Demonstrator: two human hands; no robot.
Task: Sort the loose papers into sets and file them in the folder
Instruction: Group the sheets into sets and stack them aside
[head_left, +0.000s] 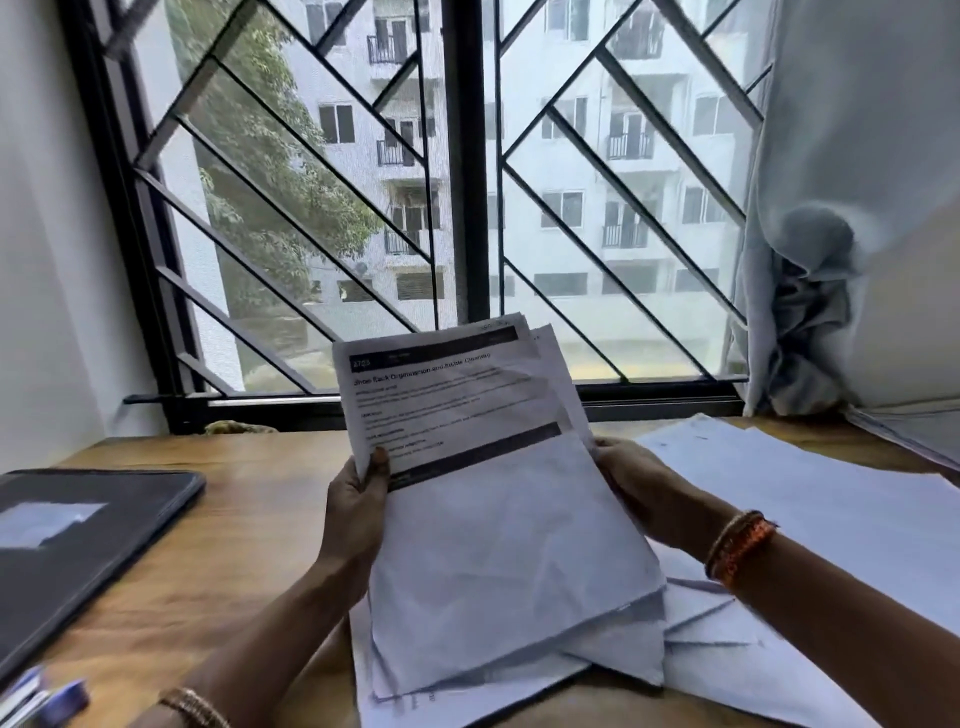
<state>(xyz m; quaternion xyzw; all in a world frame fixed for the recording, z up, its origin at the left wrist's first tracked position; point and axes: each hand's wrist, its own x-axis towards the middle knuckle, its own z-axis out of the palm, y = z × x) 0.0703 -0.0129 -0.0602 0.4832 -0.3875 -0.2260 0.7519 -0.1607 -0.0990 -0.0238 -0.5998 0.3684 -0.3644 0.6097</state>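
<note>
I hold a stack of printed papers (483, 467) upright over the wooden desk (249, 519), its lower edge resting among loose sheets (727, 639). The top page carries a dark header band and lines of text. My left hand (356, 512) grips the stack's left edge, thumb on the front. My right hand (641, 486) holds the right edge, its fingers hidden behind the sheets. A dark folder (78, 540) with a white label lies closed at the desk's left.
More white sheets (810, 499) spread across the desk's right side. A barred window (467, 208) stands directly behind the desk, with a pale curtain (831, 260) bunched at the right. Blue-and-white pens (47, 701) sit at the bottom left corner.
</note>
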